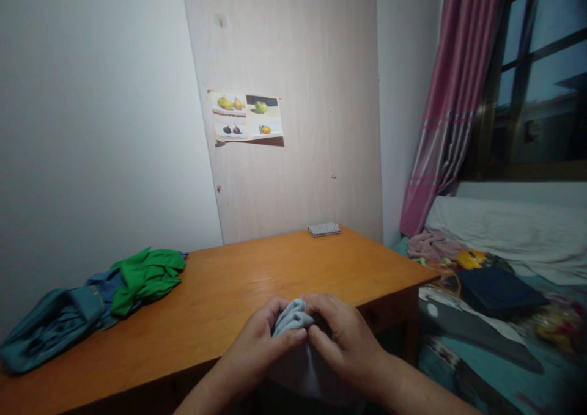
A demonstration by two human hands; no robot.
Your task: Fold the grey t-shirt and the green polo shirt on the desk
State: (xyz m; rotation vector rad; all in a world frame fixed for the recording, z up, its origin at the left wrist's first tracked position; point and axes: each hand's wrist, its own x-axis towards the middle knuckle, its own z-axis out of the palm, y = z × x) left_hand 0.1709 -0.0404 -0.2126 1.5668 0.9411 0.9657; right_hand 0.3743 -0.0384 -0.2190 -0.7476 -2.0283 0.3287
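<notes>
Head view: we are holding a grey cloth (292, 319) bunched between our left hand (257, 337) and our right hand (347, 330), the bundle sitting in front of us at the near edge of a table (257, 280). Both sets of fingers are grasping it: the left fingers are curling round its left side, with the thumb lying along the near face, while the right fingertips are pressing at its right end, leaving a hollow under that palm. The cloth's long axis is slanting, running from lower left to upper right, and more of it is resting against the left hand, making that the nearer one. Whether it is touching the wood, we are not able to tell. Well to the left, a green cloth (149, 279) and blue clothes (52, 323) are lying heaped together; a checked pad (324, 229) is lying towards the far corner.
</notes>
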